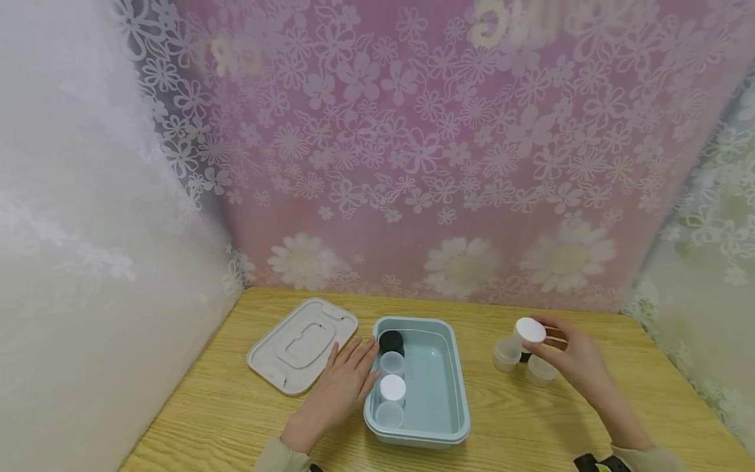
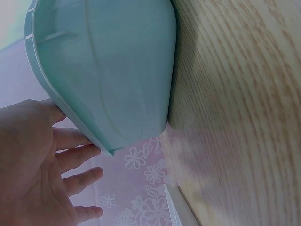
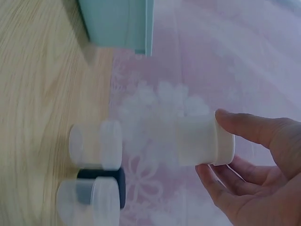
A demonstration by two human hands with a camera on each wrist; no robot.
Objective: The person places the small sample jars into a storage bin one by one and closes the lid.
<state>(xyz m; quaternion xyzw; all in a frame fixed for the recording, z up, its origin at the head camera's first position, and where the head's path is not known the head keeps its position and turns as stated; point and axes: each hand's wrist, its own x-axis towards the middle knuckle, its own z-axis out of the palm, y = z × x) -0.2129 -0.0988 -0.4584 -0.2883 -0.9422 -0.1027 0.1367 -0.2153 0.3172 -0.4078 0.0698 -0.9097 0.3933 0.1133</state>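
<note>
My right hand point(image 1: 575, 357) pinches a small jar with a white lid point(image 1: 530, 330) between thumb and fingers, lifted off the table; in the right wrist view the jar point(image 3: 202, 140) has a whitish body. Below it stand two translucent jars point(image 1: 505, 356) and a black-lidded jar point(image 3: 121, 186) partly hidden between them. My left hand point(image 1: 345, 377) rests at the left rim of a light blue bin point(image 1: 460, 387), its fingers extended and touching the edge. Along the bin's left side stand a black-lidded jar point(image 1: 391, 341), a white-lidded jar point(image 1: 392, 389) and translucent jars point(image 1: 390, 415).
Left of the bin, a pale rectangular lid point(image 1: 303, 345) lies flat on the wooden table point(image 1: 194, 400). A pink floral curtain point(image 1: 377, 164) hangs behind the table, and pale sheets point(image 1: 106, 229) hang at both sides.
</note>
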